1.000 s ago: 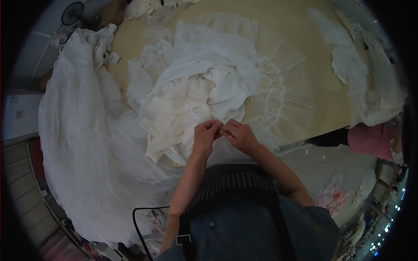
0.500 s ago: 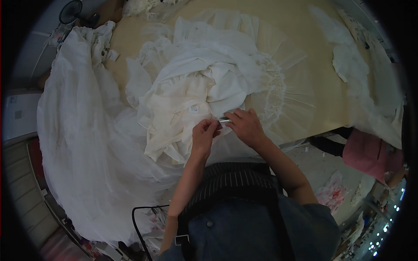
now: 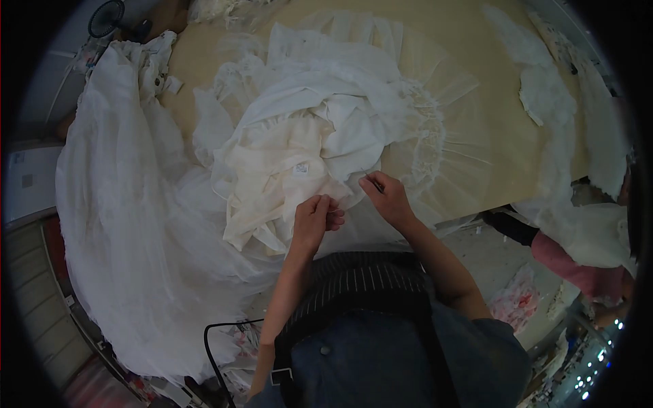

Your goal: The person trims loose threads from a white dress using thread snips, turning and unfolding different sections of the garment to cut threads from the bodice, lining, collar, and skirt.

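A white dress of satin and tulle lies bunched in front of me, its cream lining turned outward. On the lining is a small white printed label. At the near edge of the lining, my left hand has its fingers closed on the fabric. My right hand is a little to the right, apart from the left, closed around a small, slim tool that looks like thread snips. Most of the tool is hidden by the fingers.
White tulle hangs over the table's left side. More white fabric runs along the right of the tan table. A small fan stands at back left. Another person's pink sleeve shows at right, near white fabric.
My hands have moved apart; the right one has shifted up and the shiny tool is now mostly covered. My left hand has dropped slightly. The other person's arm at right has moved.
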Demonstrator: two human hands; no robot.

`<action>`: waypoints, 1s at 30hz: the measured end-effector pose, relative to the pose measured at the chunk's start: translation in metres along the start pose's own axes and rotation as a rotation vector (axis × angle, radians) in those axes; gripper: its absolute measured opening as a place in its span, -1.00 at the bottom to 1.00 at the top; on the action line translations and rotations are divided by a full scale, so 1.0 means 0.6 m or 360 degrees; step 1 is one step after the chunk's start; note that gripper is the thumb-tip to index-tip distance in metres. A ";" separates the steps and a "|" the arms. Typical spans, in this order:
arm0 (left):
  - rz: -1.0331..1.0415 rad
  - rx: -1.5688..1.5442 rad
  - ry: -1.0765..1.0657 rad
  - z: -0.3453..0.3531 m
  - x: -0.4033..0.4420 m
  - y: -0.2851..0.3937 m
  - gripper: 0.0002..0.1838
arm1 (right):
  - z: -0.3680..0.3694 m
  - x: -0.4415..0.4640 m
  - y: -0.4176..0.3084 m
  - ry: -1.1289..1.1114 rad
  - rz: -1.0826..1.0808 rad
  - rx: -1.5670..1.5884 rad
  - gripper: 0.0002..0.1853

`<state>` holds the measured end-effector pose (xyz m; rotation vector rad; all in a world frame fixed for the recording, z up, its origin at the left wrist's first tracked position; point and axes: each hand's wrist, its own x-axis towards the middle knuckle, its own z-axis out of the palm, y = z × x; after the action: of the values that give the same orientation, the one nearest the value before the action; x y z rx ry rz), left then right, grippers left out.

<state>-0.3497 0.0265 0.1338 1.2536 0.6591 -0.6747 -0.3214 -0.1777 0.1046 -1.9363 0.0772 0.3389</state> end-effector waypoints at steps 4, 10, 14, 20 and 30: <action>0.0386 0.0260 0.0175 0.020 0.011 -0.027 -0.81 | 0.006 -0.014 0.006 -0.0189 0.0131 -0.0082 -0.70; 0.0655 0.0992 0.0329 0.050 0.010 -0.049 -0.78 | 0.021 -0.024 0.009 0.0021 0.0124 0.0046 -0.72; 0.0281 0.0350 0.0126 0.054 0.024 -0.064 -0.75 | 0.024 -0.024 0.015 0.0044 0.0016 0.0035 -0.75; -0.0060 -0.0485 0.0056 0.056 0.028 -0.064 -0.74 | 0.021 -0.024 0.015 0.0050 0.0075 0.0147 -0.77; -0.0146 -0.1134 -0.0182 0.059 0.054 -0.081 -0.78 | 0.030 -0.023 0.007 0.0085 -0.0178 0.0018 -0.83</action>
<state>-0.3633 -0.0200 0.0855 0.5256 0.7740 -0.5119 -0.3389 -0.1641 0.0982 -1.9300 0.0058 0.2123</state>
